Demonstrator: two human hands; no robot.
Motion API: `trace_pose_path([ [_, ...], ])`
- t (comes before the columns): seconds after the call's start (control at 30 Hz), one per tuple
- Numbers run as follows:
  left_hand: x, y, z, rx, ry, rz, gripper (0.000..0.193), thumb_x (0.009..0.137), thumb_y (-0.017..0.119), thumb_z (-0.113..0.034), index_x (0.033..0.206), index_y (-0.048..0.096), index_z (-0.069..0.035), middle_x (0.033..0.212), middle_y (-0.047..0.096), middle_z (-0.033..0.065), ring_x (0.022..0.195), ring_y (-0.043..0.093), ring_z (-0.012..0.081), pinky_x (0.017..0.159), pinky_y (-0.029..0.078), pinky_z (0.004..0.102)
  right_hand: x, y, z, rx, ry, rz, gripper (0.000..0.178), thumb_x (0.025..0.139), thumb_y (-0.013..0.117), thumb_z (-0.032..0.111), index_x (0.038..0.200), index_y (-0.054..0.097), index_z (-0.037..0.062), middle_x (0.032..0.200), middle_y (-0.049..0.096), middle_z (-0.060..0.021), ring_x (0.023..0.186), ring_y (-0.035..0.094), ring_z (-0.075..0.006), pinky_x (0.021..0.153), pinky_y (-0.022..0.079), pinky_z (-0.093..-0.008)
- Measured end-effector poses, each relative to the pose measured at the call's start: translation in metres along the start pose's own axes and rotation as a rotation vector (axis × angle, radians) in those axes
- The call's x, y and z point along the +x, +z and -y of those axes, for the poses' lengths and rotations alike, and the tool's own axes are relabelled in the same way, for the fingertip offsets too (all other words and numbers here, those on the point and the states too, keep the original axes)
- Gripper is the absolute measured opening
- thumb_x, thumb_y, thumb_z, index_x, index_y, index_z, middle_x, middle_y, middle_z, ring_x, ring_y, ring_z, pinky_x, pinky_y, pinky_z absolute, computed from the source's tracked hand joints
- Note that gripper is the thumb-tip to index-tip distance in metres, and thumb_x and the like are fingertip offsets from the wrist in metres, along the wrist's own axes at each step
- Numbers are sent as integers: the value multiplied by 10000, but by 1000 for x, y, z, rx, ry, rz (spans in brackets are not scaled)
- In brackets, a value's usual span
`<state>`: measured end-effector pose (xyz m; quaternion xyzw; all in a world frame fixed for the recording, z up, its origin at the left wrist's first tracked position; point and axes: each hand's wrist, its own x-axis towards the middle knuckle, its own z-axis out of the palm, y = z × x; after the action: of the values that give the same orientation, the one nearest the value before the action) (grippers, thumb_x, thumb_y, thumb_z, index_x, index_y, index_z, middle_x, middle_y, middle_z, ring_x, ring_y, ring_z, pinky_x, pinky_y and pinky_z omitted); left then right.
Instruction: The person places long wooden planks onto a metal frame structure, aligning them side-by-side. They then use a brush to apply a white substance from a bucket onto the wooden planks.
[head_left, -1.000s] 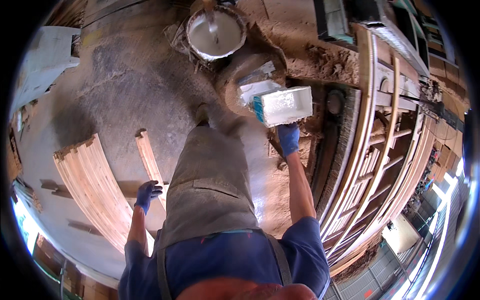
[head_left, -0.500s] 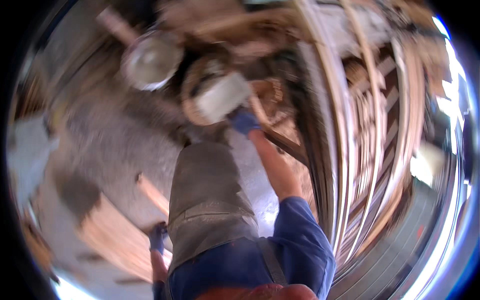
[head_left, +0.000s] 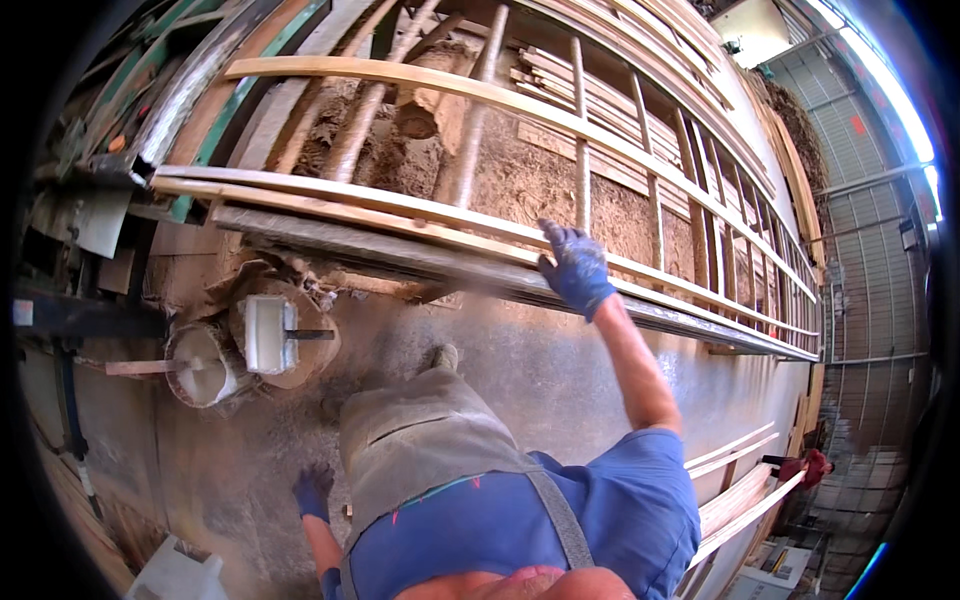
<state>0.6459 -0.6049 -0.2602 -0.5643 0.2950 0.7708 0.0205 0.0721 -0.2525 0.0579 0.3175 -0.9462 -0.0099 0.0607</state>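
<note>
My right hand, in a blue work glove, reaches forward to the near edge of a long wooden rack. Its fingers are apart, over a pale wooden strip along that edge; whether they touch it I cannot tell. Hanging low at my left side, my left hand wears a dark glove, and its fingers are spread with nothing in them. Left of my apron, a white rectangular block with a dark handle rests on a round, crusted tub. Beside it stands a bucket of pale liquid.
Sawdust and stacked boards lie beneath the rack's crossbars. A stick juts from the bucket. At lower right are more long boards and, farther off, a person in red. Concrete floor surrounds my feet.
My view has swung round toward the rack. My right hand has let go of the white block's handle and moved to the rack's edge. The block now rests on the tub.
</note>
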Motion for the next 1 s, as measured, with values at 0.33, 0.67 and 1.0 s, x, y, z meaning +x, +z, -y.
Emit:
trace_pose_path([
  [0.33, -43, 239, -82, 216, 201, 186, 417, 993, 531, -335, 1272, 576, -28, 1134, 674, 152, 951, 681, 274, 839, 554, 407, -8, 59, -183, 120, -155, 308, 362, 744, 716, 243, 1065, 616, 110, 820, 698, -152, 832, 692, -357, 727, 524, -498],
  [0.67, -118, 511, -221, 472, 600, 422, 454, 1023, 484, -320, 1283, 567, 42, 1075, 681, 137, 931, 679, 231, 880, 551, 361, 139, -1, -262, 85, 204, 542, 574, 776, 777, 301, 1256, 530, 105, 1086, 677, -182, 1077, 629, -333, 914, 490, -535],
  [1.0, 42, 655, -325, 135, 180, 537, 613, 1010, 452, -496, 1407, 460, -30, 1380, 553, 144, 1233, 567, 290, 1061, 447, 419, -42, 97, -393, 792, 856, -305, 343, 913, 636, 274, 1194, 617, 77, 952, 706, -135, 785, 691, -289, 699, 556, -391],
])
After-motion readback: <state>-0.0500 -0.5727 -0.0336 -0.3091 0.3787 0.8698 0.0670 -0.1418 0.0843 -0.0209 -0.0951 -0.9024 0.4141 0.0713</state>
